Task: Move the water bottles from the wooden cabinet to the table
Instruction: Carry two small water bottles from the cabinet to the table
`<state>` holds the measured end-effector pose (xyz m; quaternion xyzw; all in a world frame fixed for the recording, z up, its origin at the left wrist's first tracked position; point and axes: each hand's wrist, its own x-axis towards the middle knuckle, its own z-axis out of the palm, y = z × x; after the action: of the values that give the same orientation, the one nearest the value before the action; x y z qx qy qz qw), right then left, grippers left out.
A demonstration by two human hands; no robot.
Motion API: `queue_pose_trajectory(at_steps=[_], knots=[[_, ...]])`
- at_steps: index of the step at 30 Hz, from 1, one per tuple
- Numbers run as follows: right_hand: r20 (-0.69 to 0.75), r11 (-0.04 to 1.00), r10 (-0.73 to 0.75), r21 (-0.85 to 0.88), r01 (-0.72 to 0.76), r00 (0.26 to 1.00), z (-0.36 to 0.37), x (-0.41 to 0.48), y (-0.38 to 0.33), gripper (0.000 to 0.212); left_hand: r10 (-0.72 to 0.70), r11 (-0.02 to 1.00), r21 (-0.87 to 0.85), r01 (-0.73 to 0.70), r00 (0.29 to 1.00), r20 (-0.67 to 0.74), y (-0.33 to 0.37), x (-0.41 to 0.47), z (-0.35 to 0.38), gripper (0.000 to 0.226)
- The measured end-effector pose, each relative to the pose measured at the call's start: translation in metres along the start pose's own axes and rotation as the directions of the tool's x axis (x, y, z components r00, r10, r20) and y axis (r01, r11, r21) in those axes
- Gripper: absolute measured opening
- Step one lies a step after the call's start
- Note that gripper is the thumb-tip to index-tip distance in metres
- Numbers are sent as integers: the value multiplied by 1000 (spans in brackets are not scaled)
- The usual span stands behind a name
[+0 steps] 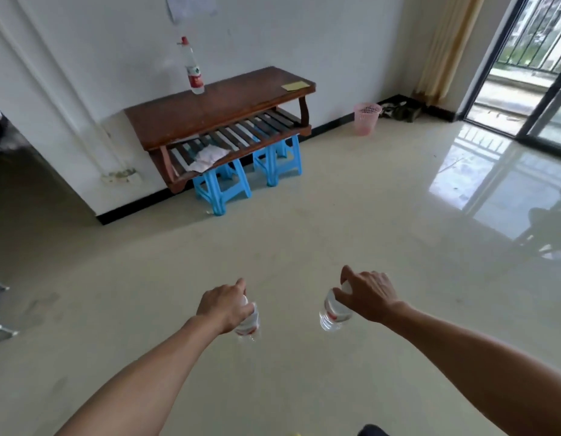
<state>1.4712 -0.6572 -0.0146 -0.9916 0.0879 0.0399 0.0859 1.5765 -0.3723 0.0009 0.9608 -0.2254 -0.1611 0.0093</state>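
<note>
My left hand [224, 305] grips a clear water bottle [249, 325] by its top, and the bottle hangs below the hand over the floor. My right hand [368, 294] holds a second clear water bottle [332, 316] the same way, its red-striped label showing. Ahead against the wall stands a dark wooden table [241, 99] with a slatted lower shelf. On its top, near the wall, a third bottle [192, 69] with a red cap and red label stands upright. Both hands are well short of the table.
Two blue plastic stools [222, 187] prop up the wooden table. A yellow pad [294, 85] lies on its top and crumpled paper [208, 157] on the shelf. A pink waste basket [365, 118] stands to the right. Glass sliding doors [537, 89] are at far right.
</note>
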Motion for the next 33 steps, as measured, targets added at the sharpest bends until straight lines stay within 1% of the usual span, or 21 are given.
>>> queue_pose_trajectory(at_steps=[3,7,12,15,18,21,25,33], knots=[[-19,1000,0,16,0,1000,-16,70,5,41,-18,999,-35,16,999,-45,-10,60,-28,29],[-4,998,-58,2,58,998,-20,172,15,39,-63,996,-76,56,994,-93,-23,148,-55,32],[11,990,-143,-18,143,990,-29,318,34,38,-119,989,-99,111,989,-84,-30,265,-94,28],[11,980,-196,-20,196,981,-55,405,40,39,-176,977,-133,164,981,-82,-41,329,-126,25],[-38,973,-229,2,229,973,-84,478,42,39,-248,958,-180,224,961,-125,-54,376,-156,25],[-62,965,-260,7,261,964,-101,552,39,38,-315,931,-244,273,937,-152,-73,427,-180,24],[-78,954,-299,-28,297,951,-117,642,24,37,-365,912,-272,309,912,-187,-107,496,-212,23],[-117,945,-328,-33,327,937,-125,848,-33,31,-343,927,-238,288,910,-235,-210,667,-276,25]])
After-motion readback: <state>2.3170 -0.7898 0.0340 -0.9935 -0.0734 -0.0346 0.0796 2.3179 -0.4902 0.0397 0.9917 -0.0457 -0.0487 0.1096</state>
